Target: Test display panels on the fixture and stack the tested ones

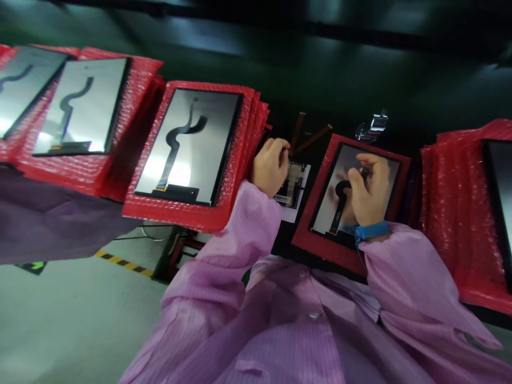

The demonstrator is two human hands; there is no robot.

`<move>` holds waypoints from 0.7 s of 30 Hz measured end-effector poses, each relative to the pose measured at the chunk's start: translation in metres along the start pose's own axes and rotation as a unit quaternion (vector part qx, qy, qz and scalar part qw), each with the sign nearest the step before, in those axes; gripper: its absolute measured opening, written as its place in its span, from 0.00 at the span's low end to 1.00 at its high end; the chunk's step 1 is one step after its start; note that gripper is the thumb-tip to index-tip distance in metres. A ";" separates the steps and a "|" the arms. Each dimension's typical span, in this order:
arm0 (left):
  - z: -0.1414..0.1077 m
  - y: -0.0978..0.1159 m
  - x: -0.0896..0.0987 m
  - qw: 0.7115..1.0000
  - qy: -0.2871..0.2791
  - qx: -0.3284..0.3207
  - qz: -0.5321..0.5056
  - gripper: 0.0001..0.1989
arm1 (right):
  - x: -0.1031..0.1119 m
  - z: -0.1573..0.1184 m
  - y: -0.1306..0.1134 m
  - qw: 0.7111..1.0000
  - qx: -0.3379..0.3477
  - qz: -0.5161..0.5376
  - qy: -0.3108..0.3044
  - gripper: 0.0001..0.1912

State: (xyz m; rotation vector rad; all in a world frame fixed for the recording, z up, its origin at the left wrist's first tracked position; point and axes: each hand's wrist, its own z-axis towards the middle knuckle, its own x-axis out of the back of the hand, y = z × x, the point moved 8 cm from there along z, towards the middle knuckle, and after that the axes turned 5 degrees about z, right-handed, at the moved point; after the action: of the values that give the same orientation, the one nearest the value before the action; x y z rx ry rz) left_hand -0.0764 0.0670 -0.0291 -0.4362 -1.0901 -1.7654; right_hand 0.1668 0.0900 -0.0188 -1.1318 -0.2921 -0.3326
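Note:
My right hand (372, 189), with a blue wrist strap (372, 230) at its wrist, is over a display panel (328, 197) with a silvery back. Thumb and fingers pinch the free end of the panel's black flex cable (341, 200), which curves up from the lower edge. Under this panel lies a red bubble-wrap sheet (316, 246). My left hand (271, 166) is closed, fingers curled, beside the stack to its left; what it may hold is hidden. Just right of it lie a white labelled sheet with dark parts (295, 186) and two brown strips (314, 140).
Left stands a stack of red bubble-wrap sheets (256, 128) topped by another panel (192, 154); more stacked panels (80, 106) continue further left. A red stack (452, 213) rises at right. A shiny metal part (378, 125) sits behind my right hand. Someone's dark sleeve (60, 218) reaches in at left.

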 end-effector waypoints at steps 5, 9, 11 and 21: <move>-0.008 -0.001 -0.017 0.989 -0.100 0.001 0.105 0.07 | 0.001 0.000 -0.006 0.999 0.028 -0.040 0.000 0.10; -0.008 0.000 -0.021 0.984 -0.124 -0.016 0.129 0.07 | 0.000 0.001 -0.010 0.998 0.044 -0.042 -0.002 0.08; -0.006 0.001 -0.023 0.978 -0.156 -0.009 0.141 0.06 | 0.001 0.002 -0.011 0.998 0.052 -0.046 0.005 0.07; -0.002 0.018 -0.016 0.912 -0.346 0.059 0.211 0.13 | 0.020 -0.029 -0.099 0.968 0.174 -0.171 -0.056 0.07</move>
State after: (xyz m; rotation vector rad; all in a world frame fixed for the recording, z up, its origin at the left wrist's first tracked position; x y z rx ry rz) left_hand -0.0534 0.0723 -0.0326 -1.1871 -1.4388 -1.1623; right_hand 0.1469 0.0232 0.0592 -0.7509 -0.6250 -0.5012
